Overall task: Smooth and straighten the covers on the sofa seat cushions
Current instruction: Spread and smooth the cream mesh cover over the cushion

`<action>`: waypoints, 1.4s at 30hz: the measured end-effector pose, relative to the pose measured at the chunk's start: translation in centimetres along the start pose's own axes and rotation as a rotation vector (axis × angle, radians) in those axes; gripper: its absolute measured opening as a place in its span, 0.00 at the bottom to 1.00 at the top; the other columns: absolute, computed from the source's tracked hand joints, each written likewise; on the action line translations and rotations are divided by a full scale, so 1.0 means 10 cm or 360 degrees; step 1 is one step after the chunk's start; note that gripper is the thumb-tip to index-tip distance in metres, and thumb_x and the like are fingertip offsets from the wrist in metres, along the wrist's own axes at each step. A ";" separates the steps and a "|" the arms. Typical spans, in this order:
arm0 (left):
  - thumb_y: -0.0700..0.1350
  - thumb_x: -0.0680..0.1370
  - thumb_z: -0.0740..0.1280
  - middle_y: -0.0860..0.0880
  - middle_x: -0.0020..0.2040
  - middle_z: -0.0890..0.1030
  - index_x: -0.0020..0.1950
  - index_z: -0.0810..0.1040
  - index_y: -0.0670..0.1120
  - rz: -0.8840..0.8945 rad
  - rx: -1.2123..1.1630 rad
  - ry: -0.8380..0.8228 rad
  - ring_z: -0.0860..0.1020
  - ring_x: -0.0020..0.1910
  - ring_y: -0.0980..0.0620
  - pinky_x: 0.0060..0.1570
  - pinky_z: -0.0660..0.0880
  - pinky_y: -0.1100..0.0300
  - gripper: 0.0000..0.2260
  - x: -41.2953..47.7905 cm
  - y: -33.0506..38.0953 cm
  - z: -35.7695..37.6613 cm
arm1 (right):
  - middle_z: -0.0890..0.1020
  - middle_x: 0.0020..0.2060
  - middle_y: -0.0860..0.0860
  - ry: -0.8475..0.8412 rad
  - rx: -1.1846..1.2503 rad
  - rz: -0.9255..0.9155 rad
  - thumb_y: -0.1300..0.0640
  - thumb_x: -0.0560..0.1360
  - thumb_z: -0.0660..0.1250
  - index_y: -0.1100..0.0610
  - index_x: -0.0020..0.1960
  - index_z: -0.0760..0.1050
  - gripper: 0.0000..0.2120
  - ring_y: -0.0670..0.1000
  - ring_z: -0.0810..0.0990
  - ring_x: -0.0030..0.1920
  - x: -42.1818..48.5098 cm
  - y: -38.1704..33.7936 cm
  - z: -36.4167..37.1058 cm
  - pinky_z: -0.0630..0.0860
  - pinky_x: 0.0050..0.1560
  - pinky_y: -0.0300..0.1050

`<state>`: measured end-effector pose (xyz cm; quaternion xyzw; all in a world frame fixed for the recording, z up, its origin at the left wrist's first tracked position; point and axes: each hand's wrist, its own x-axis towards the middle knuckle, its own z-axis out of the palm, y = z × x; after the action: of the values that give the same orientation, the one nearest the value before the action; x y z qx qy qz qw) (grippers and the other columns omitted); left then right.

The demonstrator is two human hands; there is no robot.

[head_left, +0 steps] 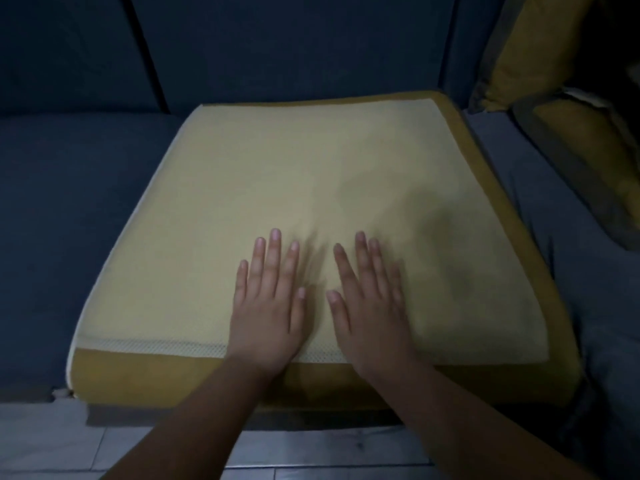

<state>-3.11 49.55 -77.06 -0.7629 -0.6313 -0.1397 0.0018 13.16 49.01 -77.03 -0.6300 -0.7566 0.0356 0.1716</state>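
a dim view looking down at a square seat cushion (277, 174) lying on a dark blue sofa (69, 220). the cushion's top is a pale yellow mesh-like cover, with a darker mustard band along its front and right sides. both hands lie flat, palms down, on the front middle of the cushion top, side by side and close but not touching. the left hand (268, 303) has its fingers spread and straight, gripping nothing. the right hand (372, 306) is likewise open and flat, holding nothing, and looks slightly blurred. small creases show in the cover between the two hands. at the far right, mustard pillows (561, 109) with grey edging rest on the sofa. a pale tiled floor (52, 441) shows below the cushion's front edge.
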 end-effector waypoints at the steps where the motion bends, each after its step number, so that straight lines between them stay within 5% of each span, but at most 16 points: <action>1: 0.51 0.82 0.48 0.47 0.80 0.45 0.80 0.47 0.49 0.0004 0.0014 -0.0033 0.44 0.78 0.47 0.75 0.44 0.49 0.26 -0.08 -0.11 0.05 | 0.49 0.78 0.55 -0.0039 0.0010 -0.0030 0.45 0.81 0.46 0.51 0.79 0.50 0.28 0.55 0.47 0.78 -0.03 -0.08 0.10 0.47 0.75 0.58; 4: 0.56 0.82 0.44 0.51 0.79 0.46 0.79 0.46 0.56 0.0030 0.0058 -0.0308 0.46 0.78 0.47 0.74 0.44 0.50 0.25 -0.31 -0.38 0.27 | 0.58 0.77 0.55 -0.0288 -0.0107 -0.0110 0.42 0.81 0.43 0.49 0.76 0.60 0.26 0.58 0.57 0.76 -0.23 -0.18 0.42 0.59 0.69 0.63; 8: 0.60 0.79 0.35 0.53 0.78 0.38 0.78 0.40 0.58 -0.0013 0.0038 -0.0404 0.36 0.77 0.50 0.72 0.37 0.53 0.26 -0.31 -0.44 0.34 | 0.62 0.75 0.55 -0.0434 -0.0268 -0.0101 0.41 0.82 0.38 0.49 0.75 0.62 0.29 0.59 0.60 0.75 -0.25 -0.15 0.47 0.56 0.66 0.62; 11: 0.57 0.82 0.40 0.52 0.79 0.46 0.79 0.48 0.55 0.0085 0.0053 -0.0324 0.46 0.78 0.48 0.72 0.44 0.51 0.25 -0.31 -0.53 0.23 | 0.63 0.75 0.56 -0.0428 -0.0313 -0.0070 0.42 0.82 0.40 0.49 0.75 0.62 0.28 0.59 0.61 0.74 -0.22 -0.18 0.45 0.56 0.66 0.62; 18: 0.53 0.82 0.43 0.49 0.80 0.41 0.79 0.42 0.53 -0.0144 0.0105 0.0040 0.40 0.78 0.49 0.75 0.43 0.49 0.25 -0.24 -1.10 -0.28 | 0.50 0.78 0.54 -0.0072 -0.0053 -0.0288 0.46 0.81 0.46 0.49 0.79 0.52 0.27 0.54 0.46 0.78 0.24 -0.85 0.26 0.46 0.75 0.58; 22: 0.59 0.79 0.36 0.51 0.79 0.37 0.78 0.37 0.56 -0.0402 0.0059 -0.0165 0.35 0.77 0.52 0.75 0.40 0.49 0.27 -0.41 -1.36 -0.18 | 0.40 0.78 0.52 -0.0222 -0.0058 -0.0279 0.42 0.80 0.38 0.47 0.79 0.43 0.28 0.54 0.40 0.78 0.25 -1.02 0.50 0.38 0.75 0.55; 26: 0.64 0.71 0.28 0.57 0.76 0.31 0.74 0.31 0.62 -0.0503 -0.0019 -0.0457 0.28 0.73 0.56 0.73 0.33 0.54 0.30 -0.54 -1.52 -0.01 | 0.62 0.75 0.54 -0.0467 -0.0195 -0.0162 0.42 0.81 0.36 0.50 0.75 0.63 0.30 0.58 0.61 0.75 0.11 -0.97 0.79 0.54 0.69 0.61; 31: 0.64 0.73 0.30 0.58 0.76 0.33 0.75 0.34 0.63 -0.0452 -0.0065 -0.0359 0.31 0.75 0.57 0.74 0.36 0.56 0.30 -0.55 -1.67 -0.25 | 0.67 0.73 0.56 -0.0429 -0.0242 -0.0196 0.42 0.81 0.37 0.52 0.73 0.67 0.30 0.60 0.66 0.72 0.15 -0.98 0.73 0.57 0.65 0.62; 38: 0.53 0.82 0.45 0.52 0.79 0.41 0.79 0.44 0.54 -0.0478 0.0067 0.0123 0.39 0.78 0.51 0.75 0.40 0.51 0.26 -0.60 -1.95 -0.51 | 0.54 0.78 0.55 -0.0097 -0.0042 -0.0417 0.47 0.79 0.46 0.54 0.77 0.58 0.28 0.57 0.51 0.77 0.50 -1.64 0.52 0.52 0.74 0.61; 42: 0.58 0.80 0.40 0.52 0.79 0.39 0.79 0.43 0.54 -0.0549 -0.0004 0.0010 0.40 0.78 0.51 0.75 0.37 0.55 0.26 -0.74 -2.02 -0.25 | 0.43 0.78 0.53 -0.0174 0.0094 -0.0462 0.46 0.79 0.41 0.51 0.79 0.44 0.29 0.54 0.39 0.77 0.57 -2.00 0.62 0.42 0.75 0.58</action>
<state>-24.31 46.11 -79.75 -0.6428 -0.7526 -0.1412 -0.0212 -8.42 51.41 -76.25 -0.5059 -0.8465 0.0669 0.1518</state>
